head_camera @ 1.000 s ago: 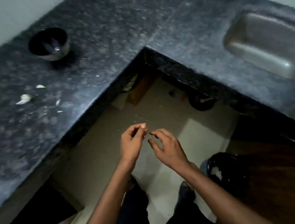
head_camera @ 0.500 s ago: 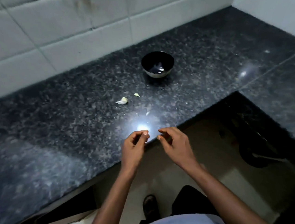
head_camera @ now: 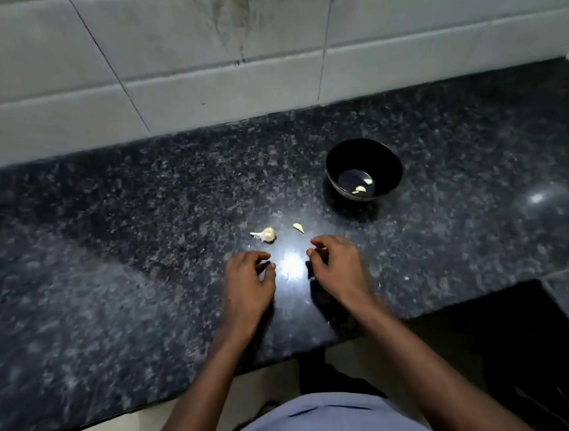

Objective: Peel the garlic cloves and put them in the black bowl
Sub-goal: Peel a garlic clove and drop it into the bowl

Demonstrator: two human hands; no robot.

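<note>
Garlic lying on the worktop beside the bowl, both hands hovering near it.

Worktop (head_camera: pixel 115 264), dark and speckled, is running below a tiled wall (head_camera: pixel 194 68). Left hand (head_camera: pixel 248 287) and right hand (head_camera: pixel 341 268) are hanging just apart over a bright glare, fingers curled; whether either is pinching anything, I cannot tell. Bowl (head_camera: pixel 388 158) is sitting further back and to the right, holding a few pale cloves (head_camera: pixel 360 189). Garlic (head_camera: pixel 267 234) is lying just beyond the left hand, with one loose clove (head_camera: pixel 298 227) between it and the bowl.
</note>
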